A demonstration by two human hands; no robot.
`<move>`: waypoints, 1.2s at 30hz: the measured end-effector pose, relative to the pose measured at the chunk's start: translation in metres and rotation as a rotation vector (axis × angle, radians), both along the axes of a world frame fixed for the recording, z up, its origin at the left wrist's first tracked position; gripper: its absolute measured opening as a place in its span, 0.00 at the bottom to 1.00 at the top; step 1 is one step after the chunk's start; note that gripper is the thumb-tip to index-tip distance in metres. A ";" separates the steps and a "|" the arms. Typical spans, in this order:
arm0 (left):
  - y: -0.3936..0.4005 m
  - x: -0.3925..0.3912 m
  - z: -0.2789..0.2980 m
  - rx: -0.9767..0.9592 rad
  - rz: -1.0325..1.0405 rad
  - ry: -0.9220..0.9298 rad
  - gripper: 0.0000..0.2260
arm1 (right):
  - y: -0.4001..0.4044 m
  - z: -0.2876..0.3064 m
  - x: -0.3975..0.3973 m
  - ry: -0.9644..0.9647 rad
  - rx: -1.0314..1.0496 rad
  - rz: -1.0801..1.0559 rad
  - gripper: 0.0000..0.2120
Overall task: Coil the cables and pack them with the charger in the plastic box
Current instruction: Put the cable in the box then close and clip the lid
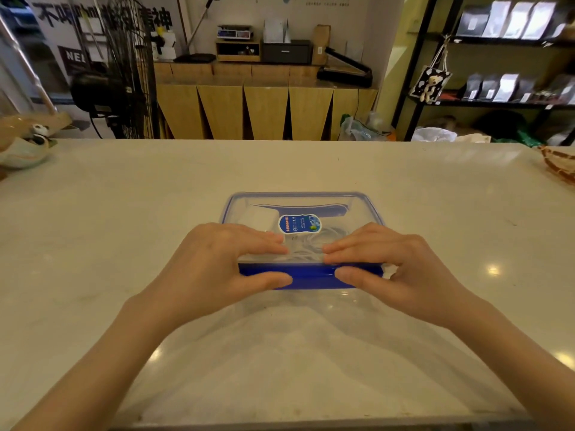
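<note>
Centre frame: I have my left hand and right hand pinching the near blue clip of the lidded box; charger and cables inside.

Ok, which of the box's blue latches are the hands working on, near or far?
The near latch, the blue flap on the box's front edge. Left hand and right hand both grip it; the far latch is untouched.

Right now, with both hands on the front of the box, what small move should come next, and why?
Probably press the blue front latch down until it locks. The lid already covers the plastic box, the white charger and coiled cables lie inside, and the left hand and right hand pinch that latch.
</note>
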State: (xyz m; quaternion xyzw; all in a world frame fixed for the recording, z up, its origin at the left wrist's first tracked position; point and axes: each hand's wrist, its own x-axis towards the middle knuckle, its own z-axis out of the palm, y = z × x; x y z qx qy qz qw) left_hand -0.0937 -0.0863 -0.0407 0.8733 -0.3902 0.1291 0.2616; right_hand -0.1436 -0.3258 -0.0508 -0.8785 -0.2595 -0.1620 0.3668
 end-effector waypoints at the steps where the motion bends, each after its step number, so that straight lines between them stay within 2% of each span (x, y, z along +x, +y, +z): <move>1: -0.002 0.000 0.008 0.016 0.009 0.038 0.23 | 0.000 0.004 0.003 0.052 0.008 -0.001 0.11; 4: -0.018 0.012 0.030 0.167 0.040 0.102 0.21 | 0.002 0.015 0.021 0.183 -0.018 -0.050 0.08; 6: -0.032 0.030 0.036 0.303 0.076 0.051 0.16 | 0.004 0.017 0.037 0.174 -0.065 -0.114 0.08; 8: -0.042 0.047 0.035 0.344 0.110 0.005 0.14 | 0.006 0.019 0.054 0.166 -0.085 -0.182 0.10; 11: -0.043 0.072 0.026 0.223 0.149 0.073 0.17 | 0.004 0.021 0.078 0.191 -0.129 -0.235 0.10; 13: -0.041 0.086 0.020 0.116 0.180 0.112 0.24 | 0.000 0.020 0.094 0.265 -0.154 -0.253 0.13; 15: -0.040 0.098 0.013 0.092 0.237 0.223 0.32 | -0.003 0.020 0.108 0.360 -0.186 -0.235 0.18; 17: -0.039 0.107 0.008 0.124 0.273 0.448 0.34 | -0.003 0.021 0.118 0.460 -0.269 -0.231 0.23; 19: -0.040 0.116 0.007 0.164 0.244 0.686 0.27 | -0.001 0.021 0.126 0.520 -0.379 -0.254 0.25; 21: -0.041 0.123 0.008 0.174 0.206 0.798 0.20 | 0.000 0.021 0.131 0.550 -0.435 -0.275 0.26; 24: -0.041 0.132 0.008 0.152 0.183 0.842 0.14 | 0.001 0.020 0.131 0.572 -0.412 -0.278 0.25; 28: -0.039 0.134 0.005 0.093 0.160 0.841 0.15 | -0.002 0.016 0.129 0.512 -0.414 -0.282 0.27; 31: -0.038 0.134 0.004 0.038 0.133 0.794 0.17 | -0.002 0.016 0.128 0.470 -0.271 -0.258 0.23; 36: -0.035 0.132 0.006 0.008 0.085 0.761 0.11 | -0.006 0.014 0.127 0.488 -0.050 -0.171 0.13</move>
